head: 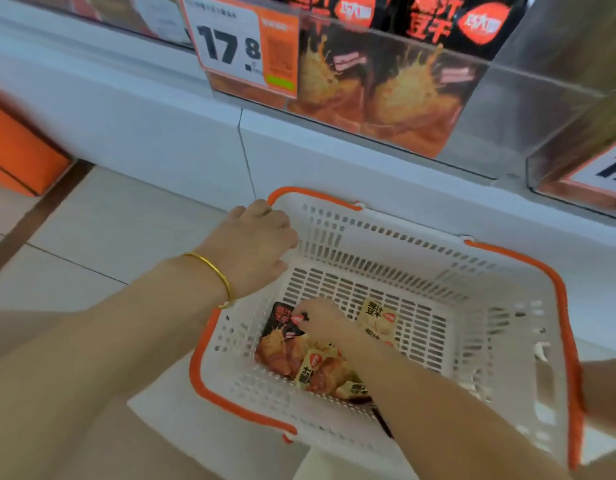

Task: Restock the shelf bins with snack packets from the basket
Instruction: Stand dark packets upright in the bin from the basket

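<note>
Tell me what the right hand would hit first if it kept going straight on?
The black packet: the right hand seems to be touching it, with the basket floor beneath.

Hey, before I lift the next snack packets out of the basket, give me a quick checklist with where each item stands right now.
1. Basket steadied: the left hand grips the basket at its far left corner: ok.
2. Grasp on stock: the right hand lies on the black packet; whether its fingers have closed round it: cannot tell.
3. Stock left: the black packet and beige packets lie in the basket: ok.
4. Matching bin: the shelf bin above shows packets of a like black design: ok.
5. Room in that bin: its top is out of view: cannot tell.
</note>
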The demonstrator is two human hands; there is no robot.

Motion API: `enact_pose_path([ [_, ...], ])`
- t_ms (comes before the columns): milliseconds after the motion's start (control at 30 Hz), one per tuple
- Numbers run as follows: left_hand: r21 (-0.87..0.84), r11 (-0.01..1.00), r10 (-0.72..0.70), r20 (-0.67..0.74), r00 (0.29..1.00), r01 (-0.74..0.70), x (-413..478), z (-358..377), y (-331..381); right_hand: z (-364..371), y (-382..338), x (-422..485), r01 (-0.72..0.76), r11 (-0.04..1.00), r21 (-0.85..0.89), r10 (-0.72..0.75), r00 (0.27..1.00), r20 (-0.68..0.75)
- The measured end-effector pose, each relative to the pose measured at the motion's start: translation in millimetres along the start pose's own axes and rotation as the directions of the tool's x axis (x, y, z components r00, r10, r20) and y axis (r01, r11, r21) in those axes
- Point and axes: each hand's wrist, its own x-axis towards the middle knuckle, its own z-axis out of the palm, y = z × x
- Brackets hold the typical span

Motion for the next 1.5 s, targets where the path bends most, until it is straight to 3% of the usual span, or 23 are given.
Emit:
enact_pose_path([
  [67, -0.002, 1.000, 0.006, -0.004, 1.000, -0.006, -0.4, 0.7, -2.8, 12.3, -2.8, 14.7, -0.010, 0.995, -0.099, 0.021, 0.994, 0.109],
  [133, 0.007, 1.000, 0.012, -0.015, 1.000, -0.012, 0.2, -0.7, -5.1, 21.5, -2.2, 23.0, -0.060, 0.996, -0.072, 0.069, 0.989, 0.131],
  [233, 0.020, 1.000, 0.021, -0.048, 0.999, -0.020, 3.8, -4.9, -7.6, 28.0, -10.6, 22.4, -0.071, 0.969, 0.235, 0.099, 0.989, -0.109],
  [300, 0.027, 0.999, 0.023, -0.046, 0.999, -0.022, 6.4, -7.2, -8.2, 23.7, -19.4, 12.5, 0.005, 0.907, 0.421, 0.110, 0.962, -0.249],
  [433, 0.004, 1.000, -0.002, 0.059, 0.998, 0.002, 9.7, -11.9, -5.5, -25.4, -28.0, -29.5, 0.184, 0.841, 0.509, 0.070, 0.896, -0.439],
  [533, -0.159, 0.986, -0.035, 0.144, 0.989, 0.058, 14.4, -19.3, 2.4, -77.7, -25.3, -80.5, 0.314, 0.757, 0.573, 0.059, 0.840, -0.539],
  [600, -0.322, 0.943, -0.048, 0.125, 0.991, 0.086, 20.7, -28.8, 10.7, -105.5, -21.6, -113.3, 0.385, 0.706, 0.594, 0.066, 0.800, -0.597],
  [700, -0.542, 0.841, -0.045, -0.045, 0.998, 0.014, 31.9, -50.4, 23.7, -136.9, -16.8, -153.9, 0.488, 0.538, 0.688, 0.140, 0.753, -0.643],
  [767, -0.682, 0.728, -0.076, -0.169, 0.983, -0.061, 35.7, -68.4, 29.9, -154.6, -13.2, -172.1, 0.494, 0.444, 0.748, 0.157, 0.778, -0.608],
  [867, -0.769, 0.594, -0.106, -0.365, 0.925, -0.236, 38.0, -91.6, 37.7, -183.0, -15.6, -196.9, 0.487, 0.544, 0.683, 0.050, 0.794, -0.606],
  [933, -0.740, 0.579, -0.183, -0.527, 0.830, -0.343, 37.5, -105.3, 42.7, -208.0, -25.7, -213.4, 0.532, 0.621, 0.575, 0.027, 0.719, -0.694],
  [1000, -0.679, 0.575, -0.306, -0.696, 0.649, -0.457, 36.5, -119.5, 43.9, -239.0, -35.8, -224.5, 0.605, 0.655, 0.453, 0.067, 0.550, -0.833],
  [1067, -0.556, 0.691, -0.342, -0.815, 0.469, -0.463, 36.7, -128.8, 40.1, -269.3, -45.2, -230.6, 0.612, 0.740, 0.278, 0.096, 0.313, -0.945],
  [1100, -0.488, 0.770, -0.315, -0.851, 0.421, -0.411, 38.5, -129.4, 36.2, -281.5, -49.9, -232.0, 0.595, 0.777, 0.207, 0.097, 0.212, -0.972],
  [1167, -0.380, 0.877, -0.245, -0.881, 0.405, -0.295, 44.6, -125.1, 27.9, -298.4, -56.9, -231.9, 0.578, 0.810, 0.101, 0.078, 0.065, -0.995],
  [1233, -0.331, 0.915, -0.207, -0.875, 0.438, -0.230, 48.9, -119.4, 23.6, -306.5, -61.7, -230.4, 0.524, 0.852, 0.014, 0.036, -0.032, -0.999],
  [1300, -0.296, 0.934, -0.179, -0.872, 0.456, -0.200, 51.1, -115.6, 23.6, -307.3, -63.2, -228.9, 0.474, 0.880, -0.032, 0.002, -0.072, -0.997],
  [1367, -0.277, 0.941, -0.163, -0.873, 0.460, -0.193, 51.4, -116.4, 24.1, -305.4, -63.0, -224.3, 0.416, 0.908, -0.044, -0.029, -0.042, -0.999],
  [1500, -0.256, 0.947, -0.140, -0.872, 0.469, -0.192, 53.6, -117.7, 24.2, -290.8, -62.3, -206.1, 0.238, 0.969, -0.071, -0.119, 0.192, -0.974],
])
